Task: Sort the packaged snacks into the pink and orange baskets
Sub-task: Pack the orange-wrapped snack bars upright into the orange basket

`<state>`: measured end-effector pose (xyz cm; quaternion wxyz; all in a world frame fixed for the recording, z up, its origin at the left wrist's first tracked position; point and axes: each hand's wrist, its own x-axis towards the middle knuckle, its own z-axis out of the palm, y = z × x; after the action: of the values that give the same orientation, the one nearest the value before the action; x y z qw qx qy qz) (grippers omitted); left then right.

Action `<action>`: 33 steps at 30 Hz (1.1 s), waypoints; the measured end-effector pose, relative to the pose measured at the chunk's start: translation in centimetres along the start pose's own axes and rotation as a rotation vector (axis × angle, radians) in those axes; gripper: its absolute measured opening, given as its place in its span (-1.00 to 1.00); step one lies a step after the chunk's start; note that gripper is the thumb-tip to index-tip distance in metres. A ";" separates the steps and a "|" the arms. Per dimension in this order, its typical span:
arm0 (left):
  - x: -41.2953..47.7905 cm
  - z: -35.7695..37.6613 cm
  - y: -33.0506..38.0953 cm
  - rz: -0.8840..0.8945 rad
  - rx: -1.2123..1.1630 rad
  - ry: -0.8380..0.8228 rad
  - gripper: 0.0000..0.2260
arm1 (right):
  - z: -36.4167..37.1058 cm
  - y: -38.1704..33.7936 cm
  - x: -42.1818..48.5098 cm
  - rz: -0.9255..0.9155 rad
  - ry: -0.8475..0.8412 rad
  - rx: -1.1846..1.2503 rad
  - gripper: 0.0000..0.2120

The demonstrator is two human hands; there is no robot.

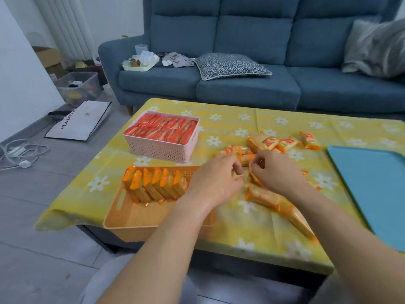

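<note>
A pink basket (140, 143) at the table's far left is full of red snack packets (163, 128). In front of it an orange basket (122, 212) holds a row of orange cracker packs (153, 183) standing on edge. Loose orange cracker packs (274, 143) lie scattered over the middle of the table. My left hand (215, 181) and my right hand (277, 172) meet over this pile, fingers curled round cracker packs (244, 172) between them. More packs (264, 197) lie under my right forearm.
A blue tray (372, 189) lies at the table's right edge. A yellow flowered cloth (219, 119) covers the table. Behind it stands a blue sofa (252, 84) with cushions and a small tray of items. Bags, cables and boxes sit on the floor to the left.
</note>
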<state>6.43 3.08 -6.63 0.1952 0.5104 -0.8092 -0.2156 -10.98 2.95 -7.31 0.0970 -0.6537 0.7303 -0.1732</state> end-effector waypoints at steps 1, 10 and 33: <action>0.8 1.8 1.2 0.035 0.009 -0.042 -0.88 | -0.7 2.3 0.0 0.041 -0.095 -0.050 -0.90; 6.1 13.4 4.2 0.121 0.483 -0.393 -0.60 | 2.3 12.0 -4.3 0.215 -0.474 -0.326 -0.31; 14.0 15.5 5.5 -0.628 -0.542 -0.074 -0.35 | 3.0 14.6 5.4 0.808 -0.036 0.918 -0.13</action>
<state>-11.57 -5.26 -15.15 0.2178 0.6546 -0.5347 -0.4880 -24.04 -1.50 -15.19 0.4393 -0.2195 0.7693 -0.4088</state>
